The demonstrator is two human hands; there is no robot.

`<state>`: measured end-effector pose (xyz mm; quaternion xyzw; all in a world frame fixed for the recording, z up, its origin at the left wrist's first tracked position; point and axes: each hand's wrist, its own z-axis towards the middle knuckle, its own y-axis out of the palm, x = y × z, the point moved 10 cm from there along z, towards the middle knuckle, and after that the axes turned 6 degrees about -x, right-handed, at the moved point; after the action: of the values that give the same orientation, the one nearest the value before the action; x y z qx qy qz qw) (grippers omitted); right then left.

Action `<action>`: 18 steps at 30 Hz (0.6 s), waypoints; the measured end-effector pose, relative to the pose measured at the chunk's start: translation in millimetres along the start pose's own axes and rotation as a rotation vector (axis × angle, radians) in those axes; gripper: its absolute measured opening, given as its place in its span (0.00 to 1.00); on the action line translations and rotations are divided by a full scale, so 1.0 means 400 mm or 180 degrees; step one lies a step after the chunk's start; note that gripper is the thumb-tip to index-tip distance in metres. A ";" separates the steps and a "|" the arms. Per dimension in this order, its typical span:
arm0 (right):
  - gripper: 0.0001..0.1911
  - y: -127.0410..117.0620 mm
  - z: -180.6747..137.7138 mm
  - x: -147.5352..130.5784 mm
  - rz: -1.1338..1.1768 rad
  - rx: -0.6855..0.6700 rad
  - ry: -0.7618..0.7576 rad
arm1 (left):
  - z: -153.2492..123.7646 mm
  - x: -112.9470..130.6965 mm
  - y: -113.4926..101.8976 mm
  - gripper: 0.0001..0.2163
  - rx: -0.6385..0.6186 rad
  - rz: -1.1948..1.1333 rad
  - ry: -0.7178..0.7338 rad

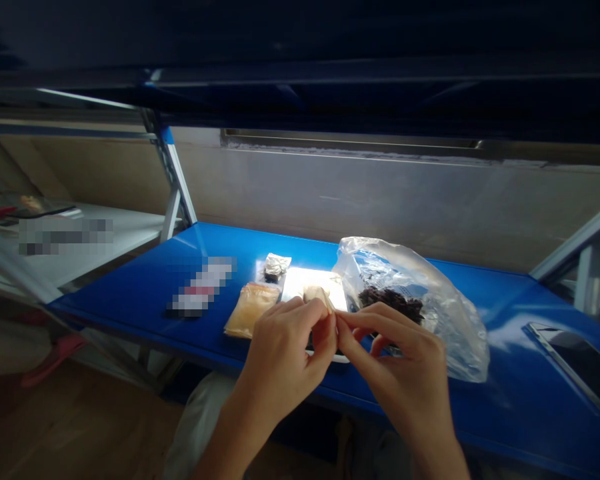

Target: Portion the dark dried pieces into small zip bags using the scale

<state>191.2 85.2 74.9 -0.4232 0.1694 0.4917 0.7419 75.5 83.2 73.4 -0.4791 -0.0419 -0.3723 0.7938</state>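
Note:
My left hand [286,357] and my right hand [399,363] meet over the front edge of a blue table [145,280]. Both pinch a small pale pouch [319,297] between thumb and fingers, the fingertips touching at its lower corner. Under the hands lies a bright white tray [300,280], partly hidden. A clear plastic bag [430,300] with dark dried bits inside stands just right of my right hand. A flat tan packet [251,309] lies just left of my left hand.
A small crumpled silver packet [277,265] sits behind the tray. A blurred flat item [201,287] lies further left. A dark phone-like slab [577,360] rests at the table's right end. Metal frame posts rise at both ends, a wall panel behind.

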 end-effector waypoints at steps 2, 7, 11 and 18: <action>0.05 -0.002 -0.001 0.002 -0.0112 0.0032 0.0006 | 0.000 -0.002 -0.001 0.10 0.0022 -0.0029 -0.0034; 0.05 -0.014 0.002 0.022 -0.0323 0.0220 0.0122 | -0.002 0.003 -0.001 0.12 0.0179 -0.0244 -0.0104; 0.05 -0.037 0.007 0.044 -0.0281 0.0311 0.0231 | -0.005 0.013 -0.003 0.11 0.0292 -0.0398 -0.0064; 0.05 -0.058 0.004 0.076 -0.0283 0.0526 0.0515 | -0.005 -0.001 -0.039 0.11 0.0623 -0.0050 0.0023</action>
<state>225.2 100.7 66.2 -0.4059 0.2498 0.4070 0.7792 64.6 77.7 83.4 -0.3976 -0.0791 -0.3744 0.8340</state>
